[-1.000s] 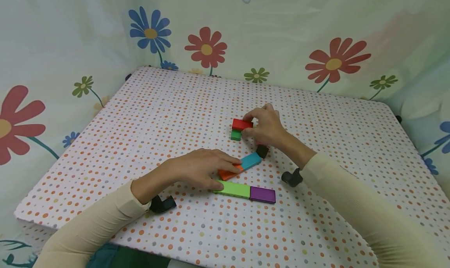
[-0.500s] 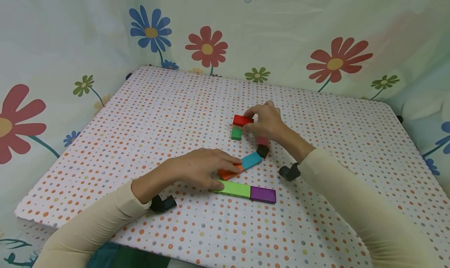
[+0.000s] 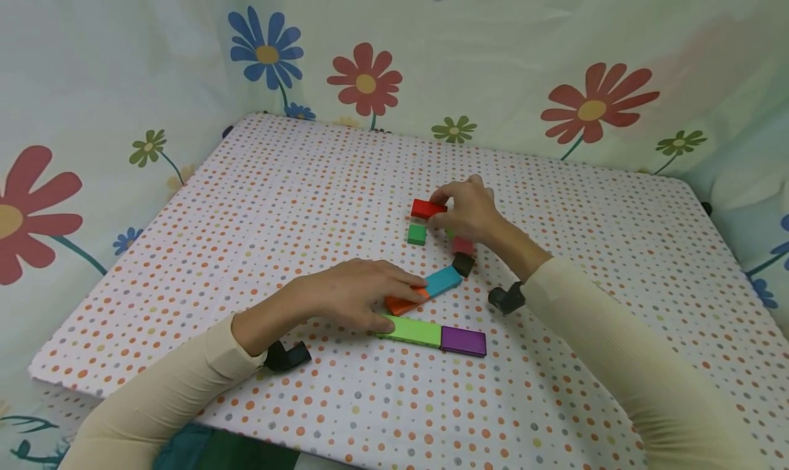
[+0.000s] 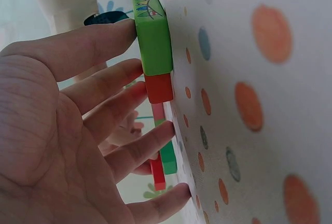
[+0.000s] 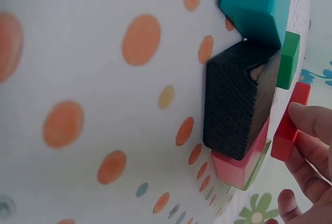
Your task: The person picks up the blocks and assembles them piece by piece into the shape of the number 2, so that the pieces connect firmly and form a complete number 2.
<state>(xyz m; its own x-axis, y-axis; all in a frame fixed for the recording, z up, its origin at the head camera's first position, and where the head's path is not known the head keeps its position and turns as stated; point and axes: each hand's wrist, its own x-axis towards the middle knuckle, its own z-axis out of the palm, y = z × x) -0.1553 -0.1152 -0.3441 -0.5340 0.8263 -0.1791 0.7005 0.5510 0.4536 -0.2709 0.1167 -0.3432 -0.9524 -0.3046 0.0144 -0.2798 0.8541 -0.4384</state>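
My right hand (image 3: 467,212) pinches a red block (image 3: 427,209) between thumb and fingers, just beyond a small green block (image 3: 416,234); the right wrist view shows the red block (image 5: 291,123) apart from the table surface. My left hand (image 3: 354,294) lies with fingers extended, fingertips on an orange block (image 3: 401,306) and the thumb at the end of a light green block (image 3: 413,329). A blue block (image 3: 444,280) adjoins the orange one. A black block (image 5: 233,99) stands between the blue block and a pink block (image 5: 233,172). A purple block (image 3: 464,341) abuts the light green one.
A dotted cloth covers the table (image 3: 345,401), whose front edge runs along the bottom of the head view. Behind stands a flowered curtain (image 3: 493,59). Dark wrist-worn cameras (image 3: 286,357) sit beneath both forearms. Another light green block (image 5: 257,164) lies beyond the pink one.
My right hand has moved the red block slightly away from me, so a gap shows between it and the green block. The left hand stays on the orange and light green blocks.
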